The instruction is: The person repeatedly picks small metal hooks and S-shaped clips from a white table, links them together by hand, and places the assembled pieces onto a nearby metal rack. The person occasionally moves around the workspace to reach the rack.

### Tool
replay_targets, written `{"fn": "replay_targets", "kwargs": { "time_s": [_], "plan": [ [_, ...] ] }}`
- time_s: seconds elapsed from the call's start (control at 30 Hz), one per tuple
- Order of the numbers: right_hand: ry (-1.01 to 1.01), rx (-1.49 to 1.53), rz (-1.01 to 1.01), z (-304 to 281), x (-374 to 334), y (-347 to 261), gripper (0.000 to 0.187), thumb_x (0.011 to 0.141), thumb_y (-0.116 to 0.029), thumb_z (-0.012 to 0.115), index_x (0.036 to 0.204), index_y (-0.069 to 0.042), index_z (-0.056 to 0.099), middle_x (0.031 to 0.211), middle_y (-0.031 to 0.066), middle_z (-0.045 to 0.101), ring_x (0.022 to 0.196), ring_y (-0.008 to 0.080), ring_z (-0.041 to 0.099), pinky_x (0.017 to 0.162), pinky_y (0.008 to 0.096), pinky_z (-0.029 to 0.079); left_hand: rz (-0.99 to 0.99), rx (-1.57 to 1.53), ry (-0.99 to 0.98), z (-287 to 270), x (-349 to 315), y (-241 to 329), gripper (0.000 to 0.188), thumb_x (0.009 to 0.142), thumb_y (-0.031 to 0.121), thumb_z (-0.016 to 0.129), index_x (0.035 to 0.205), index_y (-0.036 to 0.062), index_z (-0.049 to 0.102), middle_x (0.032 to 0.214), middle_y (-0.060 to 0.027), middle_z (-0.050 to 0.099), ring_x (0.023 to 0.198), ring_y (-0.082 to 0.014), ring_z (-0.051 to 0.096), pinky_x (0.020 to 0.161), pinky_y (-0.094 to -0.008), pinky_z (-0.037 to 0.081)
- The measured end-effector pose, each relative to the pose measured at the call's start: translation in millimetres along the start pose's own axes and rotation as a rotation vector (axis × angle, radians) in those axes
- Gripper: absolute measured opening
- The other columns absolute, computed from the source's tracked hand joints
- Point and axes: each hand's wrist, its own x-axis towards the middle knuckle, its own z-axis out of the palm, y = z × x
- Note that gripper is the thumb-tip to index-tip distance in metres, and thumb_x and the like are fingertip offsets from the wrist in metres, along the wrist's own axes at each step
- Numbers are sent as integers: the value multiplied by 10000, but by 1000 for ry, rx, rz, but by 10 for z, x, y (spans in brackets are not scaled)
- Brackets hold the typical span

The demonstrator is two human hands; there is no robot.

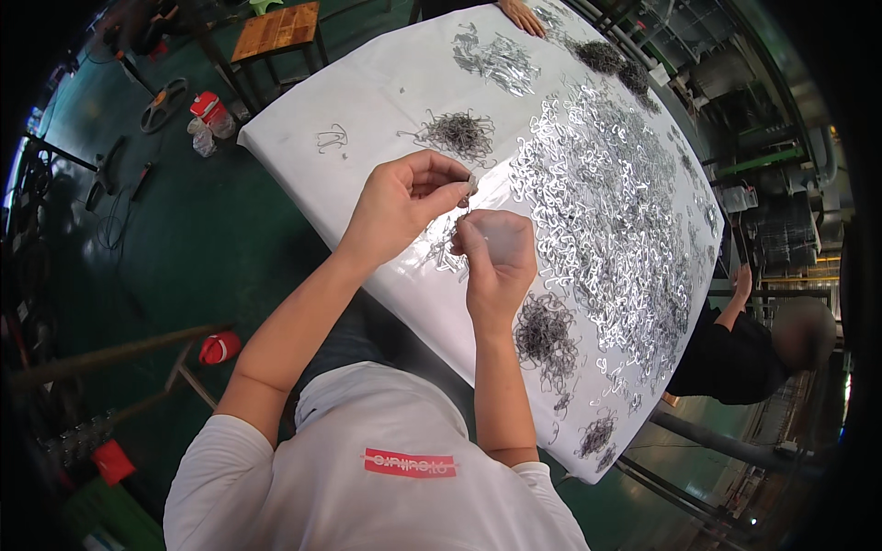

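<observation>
My left hand [409, 197] is closed in a pinch above the white-covered table [312, 179], with a thin metal piece [469, 186] at its fingertips. Just below and to the right, my right hand [499, 253] is also pinched, its thumb and forefinger meeting at a small thin metal piece mostly hidden by the fingers. Whether both hands grip the same piece I cannot tell. Beneath them lies a small scatter of shiny metal pieces [439, 250]. Beyond my left hand sits a tangled heap of dark metal hooks [459, 135].
A wide spread of shiny S-shaped hooks [611, 230] covers the table's right side. Another dark heap [547, 340] lies by my right forearm. A person's hand [522, 16] rests at the far edge; another person in black [730, 354] is at the right. A wooden stool [276, 32] stands far left.
</observation>
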Motion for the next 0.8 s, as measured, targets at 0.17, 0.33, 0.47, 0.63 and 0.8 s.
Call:
{"fn": "replay_targets", "kwargs": {
  "time_s": [0.17, 0.33, 0.47, 0.63, 0.8],
  "plan": [
    [-3, -22, -10, 128, 26, 17, 139, 842, -7, 633, 903, 7, 508, 841, 80, 616, 672, 107, 596, 583, 225, 511, 35, 27, 21, -95, -74, 125, 136, 844, 38, 620, 970, -13, 615, 895, -61, 656, 852, -110, 620, 779, -231, 477],
    [-16, -35, 1, 236, 62, 62, 153, 839, -18, 644, 910, 9, 512, 847, 81, 614, 679, 115, 600, 580, 229, 516, 102, 55, 97, -178, -70, 71, 145, 813, 50, 650, 939, -20, 636, 805, -45, 664, 748, -86, 612, 707, -224, 487],
    [-55, -21, -7, 248, 96, 199, 145, 847, -21, 630, 934, 14, 519, 848, 79, 611, 681, 124, 603, 565, 228, 510, 203, 138, 136, -227, -65, 57, 152, 808, 48, 654, 942, -21, 634, 835, -56, 662, 802, -102, 616, 767, -238, 480],
    [-102, -293, 130, 9, 713, 840, 145, 882, -116, 592, 963, 3, 575, 827, 61, 620, 702, 104, 587, 544, 234, 456, 208, 62, 200, -388, -103, 204, 144, 805, 7, 653, 943, -25, 628, 883, -63, 657, 864, -110, 612, 798, -238, 471],
    [-430, -922, -18, 129, 1582, 1724, 147, 810, -153, 642, 919, -55, 655, 888, 100, 655, 779, 250, 632, 689, 354, 491, 247, 89, 287, -485, -164, 391, 131, 802, -46, 629, 932, -37, 611, 906, -96, 661, 874, -124, 619, 791, -232, 471]
  ]
}}
